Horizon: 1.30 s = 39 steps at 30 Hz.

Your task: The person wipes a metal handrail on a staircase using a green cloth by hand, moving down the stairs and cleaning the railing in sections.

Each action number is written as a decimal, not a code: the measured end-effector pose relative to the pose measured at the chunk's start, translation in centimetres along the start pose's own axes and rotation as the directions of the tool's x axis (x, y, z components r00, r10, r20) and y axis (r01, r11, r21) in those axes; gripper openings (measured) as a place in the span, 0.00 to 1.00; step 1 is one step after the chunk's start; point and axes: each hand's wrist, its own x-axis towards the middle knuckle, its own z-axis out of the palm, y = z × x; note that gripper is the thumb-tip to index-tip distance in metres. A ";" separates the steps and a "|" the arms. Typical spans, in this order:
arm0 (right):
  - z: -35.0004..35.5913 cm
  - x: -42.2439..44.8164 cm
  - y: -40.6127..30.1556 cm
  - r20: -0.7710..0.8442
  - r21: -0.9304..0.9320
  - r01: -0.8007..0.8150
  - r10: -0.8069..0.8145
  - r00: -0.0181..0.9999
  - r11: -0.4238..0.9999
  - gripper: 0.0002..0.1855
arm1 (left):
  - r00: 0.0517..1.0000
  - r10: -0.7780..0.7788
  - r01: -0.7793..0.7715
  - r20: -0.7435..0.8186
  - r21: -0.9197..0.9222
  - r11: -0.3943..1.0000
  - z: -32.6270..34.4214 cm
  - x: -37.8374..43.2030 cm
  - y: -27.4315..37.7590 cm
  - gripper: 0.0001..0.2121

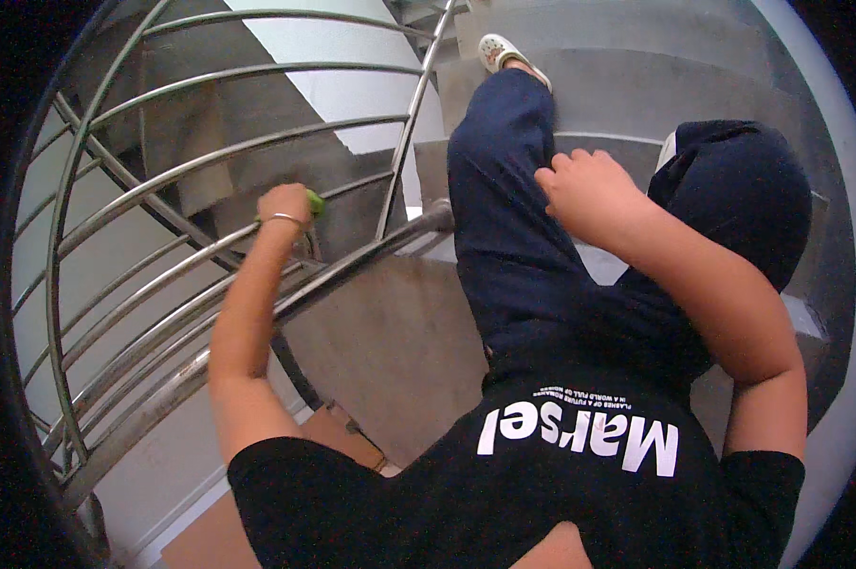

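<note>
My left hand (284, 204), with a metal bangle at the wrist, is closed on a green cloth (315, 203) that lies against a tube of the metal stair railing (250, 146). Only a small part of the cloth shows past the fingers. My right hand (590, 186) hovers over my dark trousers, between the thighs, with its fingers curled. Whether anything is inside that hand cannot be seen.
I am sitting on stone stairs (634, 92) that curve along a pale wall (837, 107). One foot wears a white clog (502, 53) on a lower step. Left of me the railing borders an open stairwell with another flight below.
</note>
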 end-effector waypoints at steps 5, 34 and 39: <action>-0.3 -0.2 -0.1 0.073 -0.007 -0.006 0.007 0.997 1.000 0.13 | 0.992 0.056 -0.058 -0.115 -0.011 0.998 -0.1 -0.6 -0.1 0.09; -0.2 0.2 0.4 0.186 0.171 -0.101 0.069 0.980 0.980 0.17 | 0.967 0.139 0.217 0.215 -0.976 0.000 12.5 24.3 15.7 0.28; -1.5 0.0 1.2 0.239 0.130 -0.138 0.104 0.965 0.982 0.21 | 1.000 -0.031 0.018 -0.002 -0.773 0.634 5.4 20.9 18.0 0.23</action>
